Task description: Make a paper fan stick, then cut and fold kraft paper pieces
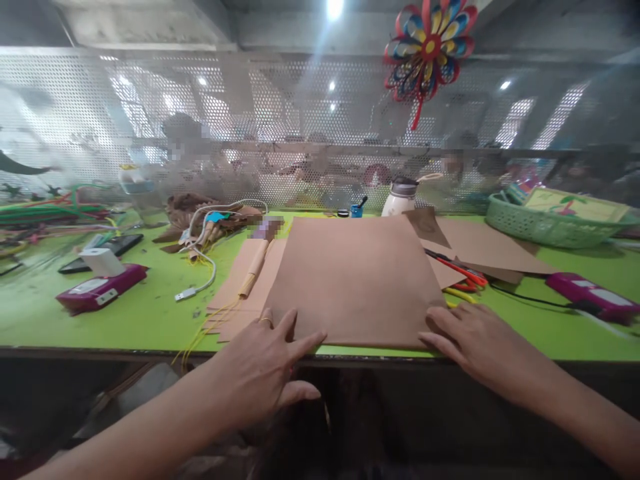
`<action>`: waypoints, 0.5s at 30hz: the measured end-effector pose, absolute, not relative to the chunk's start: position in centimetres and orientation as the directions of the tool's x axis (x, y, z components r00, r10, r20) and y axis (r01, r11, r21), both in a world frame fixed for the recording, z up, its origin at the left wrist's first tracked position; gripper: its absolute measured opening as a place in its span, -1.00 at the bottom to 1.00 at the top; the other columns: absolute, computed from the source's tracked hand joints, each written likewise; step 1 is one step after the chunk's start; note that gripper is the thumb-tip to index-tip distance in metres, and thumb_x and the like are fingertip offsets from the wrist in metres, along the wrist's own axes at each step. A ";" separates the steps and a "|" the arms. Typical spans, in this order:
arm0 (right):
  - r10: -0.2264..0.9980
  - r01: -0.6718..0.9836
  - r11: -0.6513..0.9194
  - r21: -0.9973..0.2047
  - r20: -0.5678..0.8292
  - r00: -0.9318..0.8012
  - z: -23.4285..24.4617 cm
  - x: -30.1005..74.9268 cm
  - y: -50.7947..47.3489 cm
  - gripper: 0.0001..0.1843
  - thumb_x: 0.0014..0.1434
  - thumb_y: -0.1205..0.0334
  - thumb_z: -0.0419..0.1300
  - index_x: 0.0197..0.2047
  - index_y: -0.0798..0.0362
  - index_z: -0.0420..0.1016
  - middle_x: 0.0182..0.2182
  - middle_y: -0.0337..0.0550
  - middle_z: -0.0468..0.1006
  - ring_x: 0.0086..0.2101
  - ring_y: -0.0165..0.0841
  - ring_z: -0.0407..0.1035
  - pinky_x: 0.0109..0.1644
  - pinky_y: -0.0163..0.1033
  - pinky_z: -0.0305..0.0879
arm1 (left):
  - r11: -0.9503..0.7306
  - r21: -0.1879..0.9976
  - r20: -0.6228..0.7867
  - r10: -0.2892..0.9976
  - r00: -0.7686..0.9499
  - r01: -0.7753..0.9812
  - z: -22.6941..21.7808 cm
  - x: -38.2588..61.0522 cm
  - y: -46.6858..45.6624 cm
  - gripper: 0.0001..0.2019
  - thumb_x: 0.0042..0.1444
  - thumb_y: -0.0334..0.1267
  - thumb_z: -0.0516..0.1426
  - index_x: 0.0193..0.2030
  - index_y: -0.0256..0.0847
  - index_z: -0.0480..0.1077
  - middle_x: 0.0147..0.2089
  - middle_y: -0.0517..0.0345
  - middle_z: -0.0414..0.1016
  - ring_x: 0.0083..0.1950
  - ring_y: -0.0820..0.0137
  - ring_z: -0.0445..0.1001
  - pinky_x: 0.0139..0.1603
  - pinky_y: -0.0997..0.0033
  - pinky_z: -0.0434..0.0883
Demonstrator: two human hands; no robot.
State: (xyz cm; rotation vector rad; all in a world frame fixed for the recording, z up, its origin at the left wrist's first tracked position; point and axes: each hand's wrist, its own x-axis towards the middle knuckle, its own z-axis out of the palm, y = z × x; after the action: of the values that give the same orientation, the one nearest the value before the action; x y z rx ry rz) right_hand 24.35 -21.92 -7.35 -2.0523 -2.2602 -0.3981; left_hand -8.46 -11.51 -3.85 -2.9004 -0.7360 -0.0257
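Note:
A large brown paper sheet lies flat in front of me, its near edge close to the table's edge. My left hand rests on the sheet's near left corner with fingers spread, its thumb hanging off the table's front edge. At the near right corner, my right hand has its thumb and curled fingers on the sheet's edge; its other fingers are partly hidden. More brown sheets lie under and left of the large one, with a rolled brown paper piece with yellow strings on them.
Red-orange handled scissors lie right of the sheet, near other brown paper. Purple power strips stand at both sides. Behind are a white bottle, a small blue jar and a green basket. A perforated metal screen bounds the table.

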 end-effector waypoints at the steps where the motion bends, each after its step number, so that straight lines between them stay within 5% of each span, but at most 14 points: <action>1: 0.969 0.986 0.072 0.152 0.224 -0.106 -7.4 24.3 -21.9 -0.67 0.25 -0.05 -0.04 -0.32 0.00 0.35 -0.41 -0.13 0.49 -0.34 -0.21 0.36 -0.23 -0.11 0.15 | -0.868 -0.155 0.031 0.473 0.880 0.472 -3.9 -8.4 -11.6 -0.32 0.06 0.30 -0.14 0.28 0.09 0.08 0.08 -0.14 0.27 -0.12 0.12 0.35 -0.13 0.08 0.32; 8: 0.953 0.977 0.047 0.209 0.284 -0.106 -8.0 24.1 -22.1 -0.70 0.23 -0.01 0.02 -0.34 0.01 0.39 -0.43 -0.12 0.50 -0.31 -0.18 0.36 -0.21 -0.10 0.15 | -0.848 -0.216 -0.021 0.500 0.866 0.484 -3.6 -8.2 -12.0 -0.30 0.06 0.29 -0.13 0.30 0.06 0.04 0.10 -0.21 0.24 -0.09 0.03 0.35 -0.12 -0.04 0.30; 15: 0.941 0.976 0.065 0.209 0.313 -0.130 -7.8 24.0 -22.2 -0.72 0.21 0.00 0.05 -0.33 0.03 0.40 -0.41 -0.10 0.50 -0.32 -0.18 0.35 -0.24 -0.12 0.15 | -0.874 -0.221 0.079 0.426 0.901 0.432 -3.3 -7.4 -12.3 -0.31 0.01 0.31 -0.05 0.16 -0.09 0.26 0.09 -0.19 0.25 0.16 -0.15 0.14 0.04 -0.22 0.13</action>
State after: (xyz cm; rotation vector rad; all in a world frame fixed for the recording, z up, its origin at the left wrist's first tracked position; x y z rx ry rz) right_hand 24.04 -22.17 -7.84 -2.0072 -2.2218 -0.5669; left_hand -7.42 -12.32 -3.26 -2.8326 -0.6488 -0.0406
